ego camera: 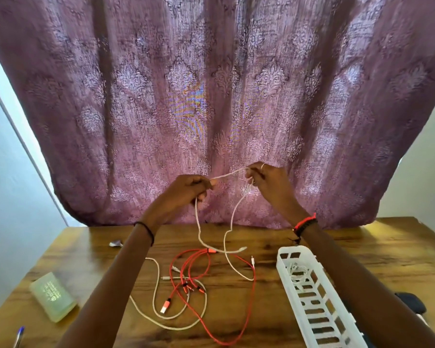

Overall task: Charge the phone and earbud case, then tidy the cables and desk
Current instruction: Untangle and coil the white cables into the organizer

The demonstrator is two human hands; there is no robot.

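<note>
My left hand (189, 190) and my right hand (264, 179) are raised above the wooden desk (362, 249), each pinching a white braided cable (232, 219) stretched between them. Its two ends hang down to the desk, one plug lying near the middle. Below it a red multi-plug cable (251, 297) lies tangled with another white cable (156, 285). A pale green case (52, 300) lies at the left. A dark object (409, 301), partly hidden by my right forearm, sits at the right edge.
A white slotted plastic basket (317, 305) holding a coiled white cable stands at the right. A blue pen (19, 335) lies at the front left corner. A small silvery scrap (116, 244) lies at the back left. A purple patterned curtain (211, 96) hangs behind the desk.
</note>
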